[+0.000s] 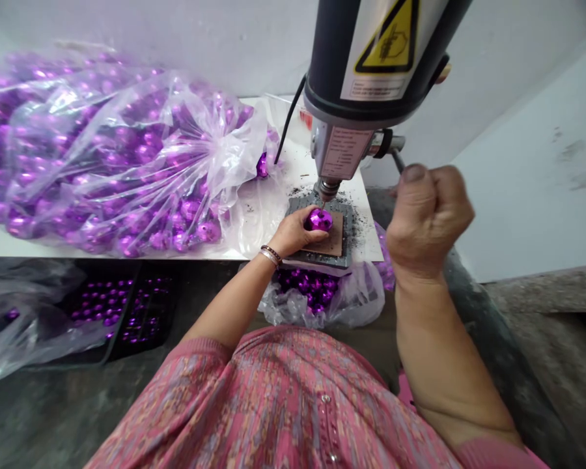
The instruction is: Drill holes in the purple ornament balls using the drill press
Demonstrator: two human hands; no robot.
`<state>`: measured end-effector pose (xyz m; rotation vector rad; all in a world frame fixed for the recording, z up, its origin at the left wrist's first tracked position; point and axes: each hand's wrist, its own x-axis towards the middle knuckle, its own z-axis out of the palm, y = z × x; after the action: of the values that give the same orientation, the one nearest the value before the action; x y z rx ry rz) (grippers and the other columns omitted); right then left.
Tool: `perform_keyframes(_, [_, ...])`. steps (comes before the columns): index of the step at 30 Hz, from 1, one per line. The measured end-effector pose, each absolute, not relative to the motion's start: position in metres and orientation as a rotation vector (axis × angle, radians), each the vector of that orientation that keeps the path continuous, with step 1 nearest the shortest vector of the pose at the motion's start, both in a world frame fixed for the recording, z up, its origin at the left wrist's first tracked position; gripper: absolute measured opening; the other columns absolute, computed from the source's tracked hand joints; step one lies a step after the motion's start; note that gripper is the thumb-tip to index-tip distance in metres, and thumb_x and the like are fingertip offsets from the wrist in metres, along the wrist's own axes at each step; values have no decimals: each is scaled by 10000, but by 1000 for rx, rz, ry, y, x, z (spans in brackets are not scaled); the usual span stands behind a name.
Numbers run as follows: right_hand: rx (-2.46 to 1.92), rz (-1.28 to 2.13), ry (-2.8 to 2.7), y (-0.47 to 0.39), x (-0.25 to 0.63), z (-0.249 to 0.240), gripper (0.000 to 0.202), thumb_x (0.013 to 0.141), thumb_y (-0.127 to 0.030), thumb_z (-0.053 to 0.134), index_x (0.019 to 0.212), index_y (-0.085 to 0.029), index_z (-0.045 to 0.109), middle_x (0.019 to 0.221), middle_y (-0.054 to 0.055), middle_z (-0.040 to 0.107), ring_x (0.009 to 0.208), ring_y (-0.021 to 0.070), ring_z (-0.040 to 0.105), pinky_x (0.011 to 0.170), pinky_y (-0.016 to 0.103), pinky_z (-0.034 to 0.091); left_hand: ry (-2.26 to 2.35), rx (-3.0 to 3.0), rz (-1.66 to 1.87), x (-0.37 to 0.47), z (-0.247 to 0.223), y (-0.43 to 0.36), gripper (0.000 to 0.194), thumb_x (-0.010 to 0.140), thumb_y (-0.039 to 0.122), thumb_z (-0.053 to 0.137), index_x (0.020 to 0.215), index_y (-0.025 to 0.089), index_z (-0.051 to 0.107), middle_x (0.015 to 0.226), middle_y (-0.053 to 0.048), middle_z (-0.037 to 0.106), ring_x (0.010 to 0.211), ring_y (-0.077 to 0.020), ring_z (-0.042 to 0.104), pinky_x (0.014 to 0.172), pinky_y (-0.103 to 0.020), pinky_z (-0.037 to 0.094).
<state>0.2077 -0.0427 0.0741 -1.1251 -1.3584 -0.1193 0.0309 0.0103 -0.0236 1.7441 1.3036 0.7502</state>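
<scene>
My left hand [295, 233] grips a shiny purple faceted ball [321, 220] between thumb and fingers, on a brown board [333, 242] over the dark base plate [348, 251]. Right above the ball is the chuck [327, 189] of a drill press [342, 146]; its bit reaches down to the ball's top. My right hand [427, 212] is closed in a fist round the press's lever [398, 159], to the right of the machine. Dark shavings lie around the base plate.
A large clear bag [127, 156] of purple balls covers the table's left side. Below the table's front edge [215, 258] are an open bag [366, 296] of purple balls and a black crate [141, 306] with more. A black cable [290, 117] hangs behind the press.
</scene>
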Motion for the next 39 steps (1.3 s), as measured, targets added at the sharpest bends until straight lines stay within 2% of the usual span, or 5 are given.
perform_keyframes(6, [-1133,147,-1329,-27,211,137,439,966,-359,509,591,-159,399,522,-27,376,550,25,416,590,251,270,1330,1749,722,32,-22,10,663,727,319,843,1352,183,671,1139,-18,766,1022,-199,685,974,-305,508])
perform_keyframes(11, [-1198,284,-1345,-5,221,165,430,977,-386,488,610,-162,516,508,-15,471,553,48,503,654,255,388,1301,1756,777,30,-18,1,686,711,238,845,1368,177,656,1246,-61,751,1140,-234,684,1061,-343,495])
perform_keyframes(24, [-1230,329,-1323,-10,218,170,413,958,-386,455,650,-128,549,538,-29,456,546,3,421,617,212,331,999,1857,558,2,-7,-62,752,747,240,797,1469,227,587,1431,-127,663,1282,-280,646,1136,-443,496])
perform_keyframes(29, [-1174,330,-1322,-10,218,166,426,939,-446,494,679,-126,602,574,-19,475,581,5,457,620,200,355,962,1827,385,1,-6,-69,858,702,280,849,1509,230,562,1369,-153,685,962,-235,732,878,-403,606])
perform_keyframes(39, [-1150,298,-1275,-10,222,157,428,909,-506,602,656,-162,635,588,-3,522,618,41,533,626,250,391,1510,1020,1113,-35,18,61,330,876,263,656,1193,183,702,1118,-87,725,911,-140,727,734,-231,531])
